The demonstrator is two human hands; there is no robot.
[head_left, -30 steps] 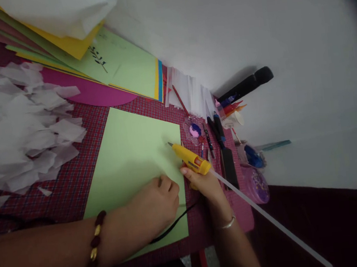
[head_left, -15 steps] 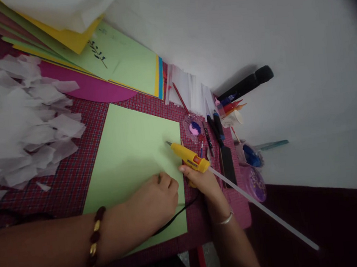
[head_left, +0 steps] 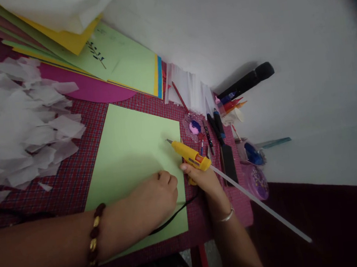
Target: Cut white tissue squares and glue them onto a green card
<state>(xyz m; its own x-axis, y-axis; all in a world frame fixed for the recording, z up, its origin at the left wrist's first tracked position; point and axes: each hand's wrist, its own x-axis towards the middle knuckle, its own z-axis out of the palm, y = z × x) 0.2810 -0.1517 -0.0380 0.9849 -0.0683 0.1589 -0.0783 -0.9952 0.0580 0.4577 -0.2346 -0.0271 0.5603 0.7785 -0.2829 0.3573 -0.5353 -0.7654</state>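
My right hand point(head_left: 202, 177) is wrapped round a yellow glue gun point(head_left: 188, 153), its thumb along the side. The metal nozzle points to the upper left, just above a light green sheet point(head_left: 128, 143). From the back of the gun a long translucent glue stick point(head_left: 266, 207) sticks out to the lower right. My left hand point(head_left: 156, 197), with a beaded bracelet on its wrist, is over the sheet's lower part, fingers curled in; whatever they hold is hidden. A black cord point(head_left: 177, 212) runs between the two hands.
White paper pieces point(head_left: 21, 124) cover the left of the checked cloth. Coloured sheets point(head_left: 129, 58) lie at the back, beside white strips point(head_left: 188, 88). A paint dish point(head_left: 194, 126), dark-handled tools point(head_left: 217, 125) and tubs point(head_left: 256, 180) stand at the right, near the wall.
The glue stick's far end has shifted slightly up and left. My left hand stays curled in nearly the same place, and my right hand still grips the glue gun.
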